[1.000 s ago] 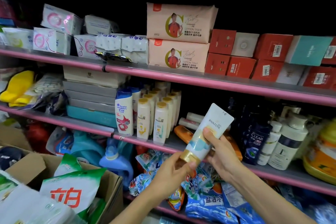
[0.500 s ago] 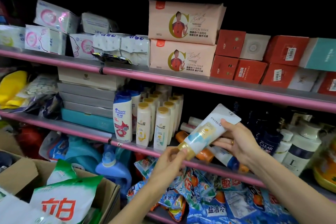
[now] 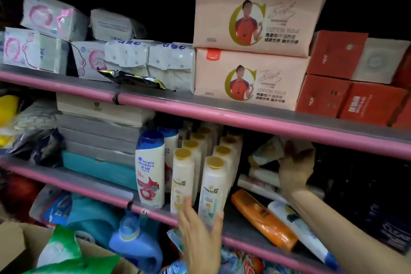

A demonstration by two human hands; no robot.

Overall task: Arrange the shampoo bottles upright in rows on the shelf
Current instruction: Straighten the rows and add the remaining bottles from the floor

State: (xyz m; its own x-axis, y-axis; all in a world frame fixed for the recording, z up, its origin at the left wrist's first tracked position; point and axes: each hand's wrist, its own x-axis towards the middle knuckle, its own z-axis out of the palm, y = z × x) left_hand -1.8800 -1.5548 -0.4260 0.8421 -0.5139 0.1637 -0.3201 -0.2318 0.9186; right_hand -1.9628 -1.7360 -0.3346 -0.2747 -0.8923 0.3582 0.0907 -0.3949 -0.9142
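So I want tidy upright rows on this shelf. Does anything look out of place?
Yes. Right of the standing Pantene rows, an orange bottle and a white bottle with a blue cap lie flat on the shelf, with more tubes lying behind them.

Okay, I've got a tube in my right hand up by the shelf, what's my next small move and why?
Probably stand the tube upright just right of the Pantene rows. Your right hand holds it tilted above bare shelf, while the orange bottle lies flat nearby.
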